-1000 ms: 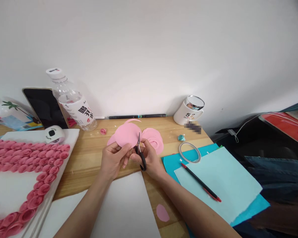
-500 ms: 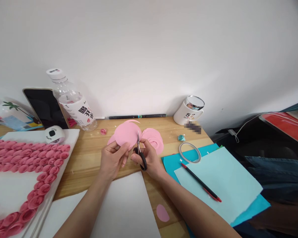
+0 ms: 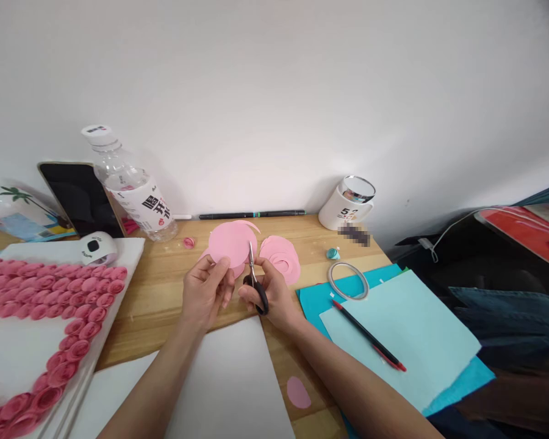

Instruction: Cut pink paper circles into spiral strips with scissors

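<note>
My left hand pinches the lower edge of a round piece of pink paper. In my right hand is a pair of scissors with black handles, its blades pointing up at the paper's right edge. A thin curved strip of pink paper shows along the top of the round. Behind my right fingers lie pink paper pieces cut in curves, stacked on the wooden table. More pink paper is partly hidden under the held round.
At the left, a white board carries rows of pink paper roses. A bottle, a phone and a mug stand by the wall. Right lie blue paper sheets, a pen and a tape roll.
The scissors and the pink round have shifted slightly left, and the round has turned a little in my left hand. The whole view has moved slightly too.
</note>
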Tool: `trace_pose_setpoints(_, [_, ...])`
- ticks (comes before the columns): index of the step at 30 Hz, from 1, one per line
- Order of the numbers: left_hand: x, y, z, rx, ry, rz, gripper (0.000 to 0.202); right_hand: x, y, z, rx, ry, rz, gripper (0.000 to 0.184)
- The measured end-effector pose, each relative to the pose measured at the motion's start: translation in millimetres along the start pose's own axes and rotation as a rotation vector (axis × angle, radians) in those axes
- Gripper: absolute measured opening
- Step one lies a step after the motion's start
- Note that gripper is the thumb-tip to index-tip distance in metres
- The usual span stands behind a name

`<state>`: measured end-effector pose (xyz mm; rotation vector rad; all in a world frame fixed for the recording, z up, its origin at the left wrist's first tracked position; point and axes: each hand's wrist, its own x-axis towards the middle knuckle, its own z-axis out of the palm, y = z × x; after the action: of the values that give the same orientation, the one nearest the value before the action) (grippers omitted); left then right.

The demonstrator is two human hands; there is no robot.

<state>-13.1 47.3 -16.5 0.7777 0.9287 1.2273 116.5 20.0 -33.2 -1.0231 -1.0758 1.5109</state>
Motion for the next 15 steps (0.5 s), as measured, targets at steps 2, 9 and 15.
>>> trace_pose_setpoints(2, [0.4, -0.6, 0.0, -0.006, -0.012, -0.005, 0.030, 0.3, 1.3, 0.6, 0.015, -0.014, 0.024, 0.056])
trace_pose_setpoints(9, [-1.0, -1.6, -1.4, 0.039, 0.015, -0.052, 0.030, 1.9, 3.4, 0.2, 0.031, -0.001, 0.024, 0.058])
trace_pose_setpoints(15, [-0.6, -0.8, 0.4, 0.078, -0.059, -0.099, 0.029, 5.1, 2.9, -1.6, 0.087, 0.021, -0.072, 0.059])
